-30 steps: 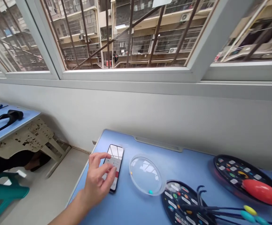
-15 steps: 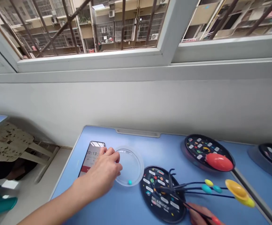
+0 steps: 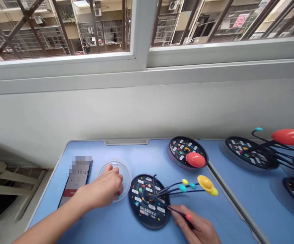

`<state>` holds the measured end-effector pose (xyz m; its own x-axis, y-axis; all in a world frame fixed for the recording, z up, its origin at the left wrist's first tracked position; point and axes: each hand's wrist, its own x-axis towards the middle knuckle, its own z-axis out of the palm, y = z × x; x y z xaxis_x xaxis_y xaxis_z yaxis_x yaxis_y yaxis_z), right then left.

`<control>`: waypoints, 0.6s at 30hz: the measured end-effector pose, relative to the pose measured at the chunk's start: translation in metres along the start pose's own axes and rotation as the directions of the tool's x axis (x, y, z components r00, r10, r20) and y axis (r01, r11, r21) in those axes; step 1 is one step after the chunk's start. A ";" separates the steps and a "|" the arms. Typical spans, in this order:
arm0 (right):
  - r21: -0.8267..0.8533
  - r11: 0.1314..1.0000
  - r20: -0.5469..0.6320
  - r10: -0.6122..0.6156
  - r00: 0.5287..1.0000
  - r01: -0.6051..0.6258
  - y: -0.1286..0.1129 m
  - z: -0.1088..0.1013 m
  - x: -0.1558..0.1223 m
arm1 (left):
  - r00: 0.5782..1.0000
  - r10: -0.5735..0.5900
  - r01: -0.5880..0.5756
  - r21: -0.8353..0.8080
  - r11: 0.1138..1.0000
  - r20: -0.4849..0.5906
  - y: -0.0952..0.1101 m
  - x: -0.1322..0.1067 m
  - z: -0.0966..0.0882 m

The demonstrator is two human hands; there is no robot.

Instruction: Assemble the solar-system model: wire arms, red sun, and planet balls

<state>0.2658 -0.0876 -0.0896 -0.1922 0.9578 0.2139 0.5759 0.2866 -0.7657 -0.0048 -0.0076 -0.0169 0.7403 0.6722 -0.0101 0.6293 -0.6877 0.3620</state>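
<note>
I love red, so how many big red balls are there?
2: one red ball overlaps the back middle black base; another red ball is at far right. Some may be hidden.

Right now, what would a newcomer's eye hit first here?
Probably the glossy red ball on a round black base near the wall, and the larger-looking red ball at the right edge. Then the yellow ringed piece just beyond the right hand, which holds a thin black rod. Lower left, the left hand is over the clear dish beside the phone.

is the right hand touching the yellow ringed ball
Apart: in the head view, blue tabletop shows between the right hand and the yellow ringed ball.
</note>
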 end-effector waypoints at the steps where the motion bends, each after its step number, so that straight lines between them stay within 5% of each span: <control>1: -0.001 1.000 -0.009 -0.006 1.000 0.006 -0.002 0.000 0.001 | 1.000 0.002 -0.002 -0.004 1.000 0.002 -0.001 0.000 -0.001; 5: 0.009 1.000 -0.038 -0.012 0.999 0.013 -0.010 0.002 0.004 | 0.998 -0.061 0.061 0.042 0.997 0.003 0.007 -0.004 -0.011; 7: 0.014 1.000 -0.057 -0.002 0.998 0.003 -0.013 0.001 0.005 | 0.987 -0.139 0.140 0.002 0.990 -0.081 0.019 -0.008 -0.015; 11: 0.009 0.999 -0.093 0.043 0.995 -0.043 -0.016 -0.009 -0.001 | 0.940 -0.265 0.166 -0.391 0.905 -0.213 0.059 -0.018 -0.002; 14: 0.041 0.998 -0.070 0.042 0.997 -0.039 -0.027 -0.020 -0.012 | 0.922 -0.366 0.173 -0.707 0.685 -0.129 0.088 -0.018 0.026; 18: 0.206 0.978 0.005 0.029 1.000 -0.029 -0.056 -0.027 -0.023 | 0.849 -0.501 0.283 -0.944 0.167 0.166 0.112 -0.008 0.052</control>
<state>0.2593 -0.1252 -0.0355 -0.1794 0.9655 0.1888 0.4053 0.2474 -0.8801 0.0720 -0.1046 -0.0248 0.3528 0.8699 -0.3446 0.0916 0.3344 0.9380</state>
